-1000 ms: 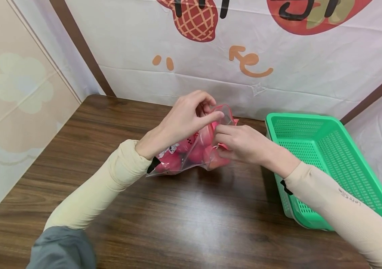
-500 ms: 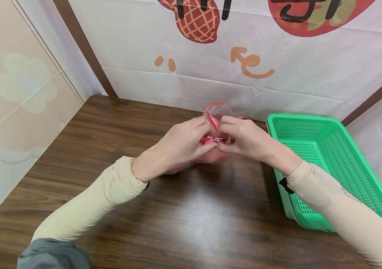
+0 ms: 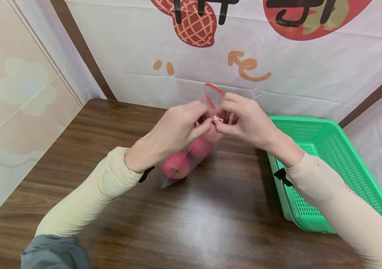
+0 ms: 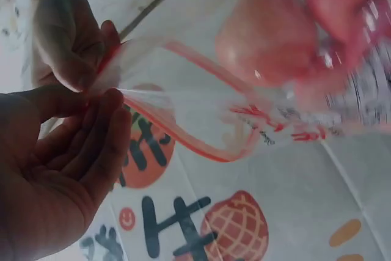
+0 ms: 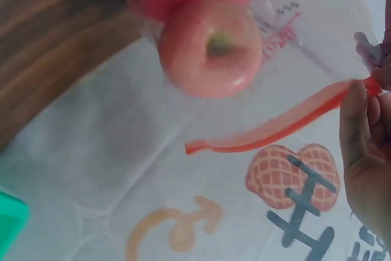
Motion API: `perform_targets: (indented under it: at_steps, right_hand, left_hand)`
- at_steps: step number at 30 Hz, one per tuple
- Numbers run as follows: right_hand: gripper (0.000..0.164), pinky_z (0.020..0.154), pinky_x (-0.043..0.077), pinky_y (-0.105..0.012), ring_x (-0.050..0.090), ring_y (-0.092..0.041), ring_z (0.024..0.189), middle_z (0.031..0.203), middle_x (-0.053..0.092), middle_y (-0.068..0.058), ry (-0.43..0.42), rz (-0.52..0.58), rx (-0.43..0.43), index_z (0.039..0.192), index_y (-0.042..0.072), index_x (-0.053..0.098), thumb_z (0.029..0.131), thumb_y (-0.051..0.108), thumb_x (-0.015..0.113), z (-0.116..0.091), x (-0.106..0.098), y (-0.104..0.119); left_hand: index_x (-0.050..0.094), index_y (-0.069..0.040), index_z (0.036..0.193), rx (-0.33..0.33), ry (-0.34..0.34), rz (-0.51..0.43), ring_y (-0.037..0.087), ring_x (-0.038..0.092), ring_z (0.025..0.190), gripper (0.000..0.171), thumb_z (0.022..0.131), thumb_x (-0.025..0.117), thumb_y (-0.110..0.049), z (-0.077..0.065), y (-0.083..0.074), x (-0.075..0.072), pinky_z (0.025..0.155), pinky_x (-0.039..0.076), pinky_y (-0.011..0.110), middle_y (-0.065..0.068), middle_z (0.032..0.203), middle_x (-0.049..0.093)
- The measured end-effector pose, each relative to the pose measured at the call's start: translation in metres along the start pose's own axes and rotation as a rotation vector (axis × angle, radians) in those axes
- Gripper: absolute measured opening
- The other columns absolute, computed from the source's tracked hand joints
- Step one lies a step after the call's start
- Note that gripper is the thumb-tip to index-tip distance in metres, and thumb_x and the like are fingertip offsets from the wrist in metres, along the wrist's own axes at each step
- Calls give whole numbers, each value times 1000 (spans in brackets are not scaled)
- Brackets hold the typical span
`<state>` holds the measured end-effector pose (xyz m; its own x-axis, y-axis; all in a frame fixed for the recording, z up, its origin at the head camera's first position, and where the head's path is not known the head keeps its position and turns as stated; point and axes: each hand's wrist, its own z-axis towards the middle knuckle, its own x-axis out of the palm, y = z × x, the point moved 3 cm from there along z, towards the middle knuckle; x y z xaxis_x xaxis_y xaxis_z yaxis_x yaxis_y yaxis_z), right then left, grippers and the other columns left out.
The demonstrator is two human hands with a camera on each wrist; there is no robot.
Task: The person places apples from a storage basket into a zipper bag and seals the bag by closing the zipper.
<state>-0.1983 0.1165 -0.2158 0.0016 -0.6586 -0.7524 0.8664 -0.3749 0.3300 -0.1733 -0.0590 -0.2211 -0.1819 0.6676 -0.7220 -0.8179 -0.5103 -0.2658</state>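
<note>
A clear plastic zip bag (image 3: pixel 166 182) with a red zip strip (image 4: pixel 201 149) hangs tilted between the hands, its mouth partly gaping. Several red apples (image 3: pixel 176 165) lie inside; one paler apple (image 5: pixel 211 53) shows its hollow in the right wrist view. The left hand (image 3: pixel 174 129) pinches the bag's top edge between thumb and fingers. Close against it, the right hand (image 3: pixel 253 121) pinches the strip near a small white zip slider (image 3: pixel 216 118). Fingertips of both hands nearly meet there. The left hand covers part of the bag in the head view.
A green perforated plastic basket (image 3: pixel 312 226) stands on the right of the brown wooden table (image 3: pixel 191 228), under the right forearm. Behind the table hangs a white printed cloth (image 3: pixel 127 48). Another pale cloth (image 3: pixel 19 127) borders the left side.
The left hand has come down from above the bag to pinch its edge beside the right hand. Both hands have then risen, lifting the bag's mouth and bringing the apples into view beneath.
</note>
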Motion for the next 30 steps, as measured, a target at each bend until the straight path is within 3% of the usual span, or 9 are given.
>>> perform_targets:
  at_steps: [3, 9, 19, 26, 30]
  right_hand:
    - [4, 62, 45, -20, 53, -8, 71, 82, 57, -5, -15, -1, -27, 84, 7, 68, 84, 3, 72, 12, -6, 3]
    - [6, 80, 36, -33, 52, -22, 89, 92, 65, -8, -66, -42, -104, 91, 4, 71, 87, 9, 74, 30, -17, 10]
    - [10, 76, 47, -28, 59, -9, 87, 92, 69, 0, -10, 25, 99, 97, 8, 70, 95, 17, 66, 30, -21, 15]
    - [13, 79, 51, -29, 61, -8, 86, 94, 67, 2, 67, 13, 182, 99, 9, 67, 98, 20, 61, 34, -20, 20]
    - [13, 79, 51, -31, 61, -9, 86, 93, 65, 0, 94, -18, 226, 99, 9, 66, 97, 21, 62, 32, -23, 20]
  left_hand:
    - [66, -4, 92, -19, -30, -81, 12, 59, 73, 4, 93, 61, -5, 6, 5, -9, 66, 50, 26, 4, 85, 66]
    - [67, 0, 89, 2, -128, -189, 11, 57, 69, 5, 90, 63, -1, 17, 10, -25, 64, 47, 22, 6, 80, 66]
    - [70, -2, 84, -59, -232, -334, 7, 57, 68, 6, 87, 65, -1, 21, 14, -29, 65, 49, 17, 2, 77, 67]
    - [68, 3, 80, 68, -377, -385, 7, 57, 69, 7, 82, 63, 7, 19, 25, -23, 66, 51, 20, 9, 73, 63]
    - [66, 6, 79, 81, -481, -437, 7, 53, 65, 8, 79, 59, 11, 20, 32, -24, 62, 47, 18, 9, 70, 59]
